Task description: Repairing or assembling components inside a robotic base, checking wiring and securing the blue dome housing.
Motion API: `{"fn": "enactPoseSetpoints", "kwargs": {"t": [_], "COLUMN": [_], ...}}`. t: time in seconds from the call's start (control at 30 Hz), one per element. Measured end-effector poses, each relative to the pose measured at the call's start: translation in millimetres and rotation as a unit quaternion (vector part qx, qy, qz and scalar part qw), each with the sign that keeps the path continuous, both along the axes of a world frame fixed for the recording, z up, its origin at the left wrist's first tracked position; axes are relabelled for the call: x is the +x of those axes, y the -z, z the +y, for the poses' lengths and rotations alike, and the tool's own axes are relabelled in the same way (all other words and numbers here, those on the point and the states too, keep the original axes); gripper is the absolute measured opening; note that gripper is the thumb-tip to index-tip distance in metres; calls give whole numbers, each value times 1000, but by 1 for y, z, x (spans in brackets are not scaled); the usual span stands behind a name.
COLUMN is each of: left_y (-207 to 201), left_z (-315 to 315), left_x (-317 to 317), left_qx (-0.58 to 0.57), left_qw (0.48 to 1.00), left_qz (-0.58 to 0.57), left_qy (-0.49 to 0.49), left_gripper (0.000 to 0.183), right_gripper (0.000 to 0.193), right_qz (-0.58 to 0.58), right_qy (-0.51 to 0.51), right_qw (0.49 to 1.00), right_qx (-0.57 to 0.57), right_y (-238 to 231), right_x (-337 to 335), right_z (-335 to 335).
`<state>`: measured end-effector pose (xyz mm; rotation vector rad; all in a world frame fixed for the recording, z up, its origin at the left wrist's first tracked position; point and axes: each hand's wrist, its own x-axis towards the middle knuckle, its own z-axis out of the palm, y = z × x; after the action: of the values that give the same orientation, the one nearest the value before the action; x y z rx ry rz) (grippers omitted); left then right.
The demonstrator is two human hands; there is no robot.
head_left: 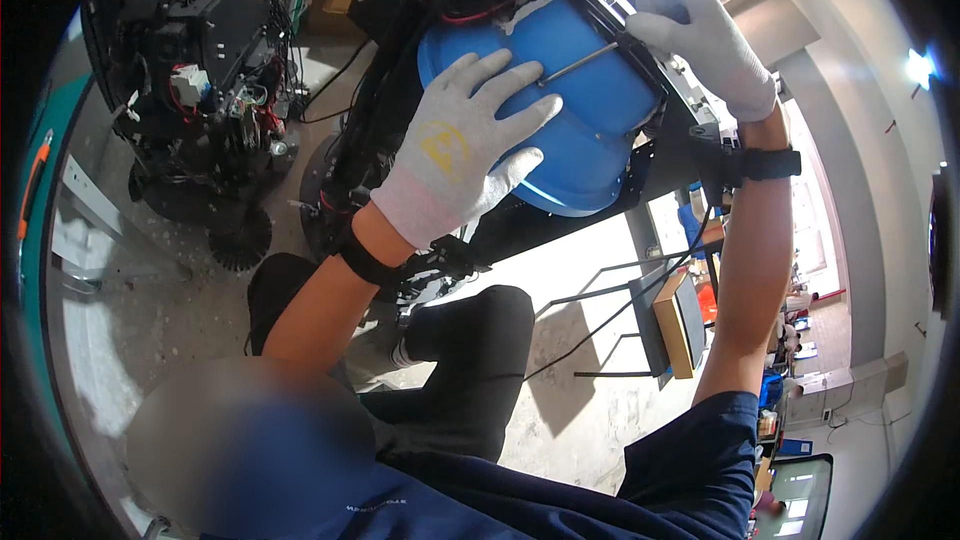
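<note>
A glossy blue plastic part with rounded lobes sits inside a black frame. My left hand, in a white glove with a yellow mark, lies over its left side with fingers spread. A thin metal rod slants across the blue surface from beside the left fingertips toward the frame's far edge. Up at that edge is my right hand, also gloved, its thumb and fingers apart. The rod's upper end stops close to the right thumb, and no handle shows on it.
On the left stands another black machine with exposed wiring and a round brush. A green-edged table bears an orange pen-like tool. At right, a chair has a box on it; a black cable crosses the floor.
</note>
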<state>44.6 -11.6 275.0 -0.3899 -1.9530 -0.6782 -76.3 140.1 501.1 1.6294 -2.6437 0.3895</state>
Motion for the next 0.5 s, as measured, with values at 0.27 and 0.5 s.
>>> {"fn": "enactPoseSetpoints", "kwargs": {"t": [0.27,0.5], "left_y": [2,1], "left_z": [1,0], "left_x": [0,1], "left_qx": [3,12], "left_qw": [1000,1000], "left_qz": [-6,-7], "left_qy": [-10,1], "left_gripper": [51,52], "right_gripper": [38,38], "right_qz": [28,2], "right_qy": [-32,77], "right_qw": [999,997], "right_qx": [-23,-21], "right_y": [6,7], "right_x": [-11,2], "right_z": [0,-13]}}
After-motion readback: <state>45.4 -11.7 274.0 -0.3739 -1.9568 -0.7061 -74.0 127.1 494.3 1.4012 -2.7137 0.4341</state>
